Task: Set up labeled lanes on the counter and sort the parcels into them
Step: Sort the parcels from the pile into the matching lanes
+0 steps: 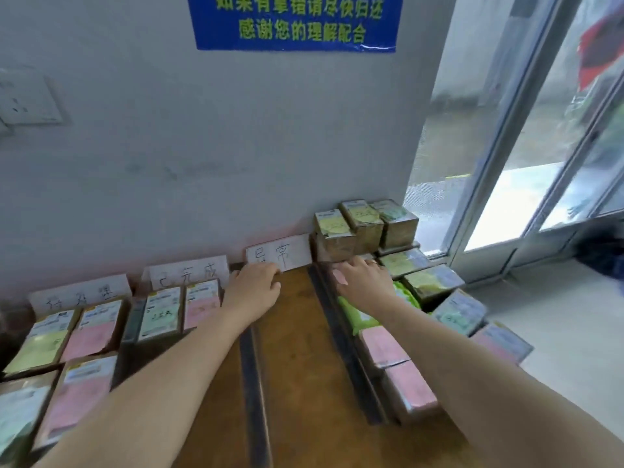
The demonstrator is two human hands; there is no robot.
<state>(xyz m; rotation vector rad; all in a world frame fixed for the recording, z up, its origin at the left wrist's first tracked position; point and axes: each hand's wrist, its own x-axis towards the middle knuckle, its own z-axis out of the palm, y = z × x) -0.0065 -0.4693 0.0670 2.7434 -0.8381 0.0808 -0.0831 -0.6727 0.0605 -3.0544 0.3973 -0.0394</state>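
Observation:
Three white hand-written label cards lean against the wall: left card [81, 292], middle card [189, 273], right card [278, 253]. Dark strips [253, 366] [344, 332] divide the brown counter [300, 332] into lanes. Parcels with pink and yellow notes [91, 329] fill the left lane, and two parcels [162, 314] lie below the middle card. My left hand [253, 288] lies palm down, its fingertips touching the right card's lower left edge. My right hand [363, 282] reaches over the right strip and curls over a parcel at the foot of a stack of boxes [364, 224].
More unsorted parcels lie right of the counter: a green one [364, 312], pink ones [385, 346] [412, 390], and several taped boxes [435, 282]. A glass door [523, 163] stands at the right, and a blue notice [293, 21] hangs on the wall.

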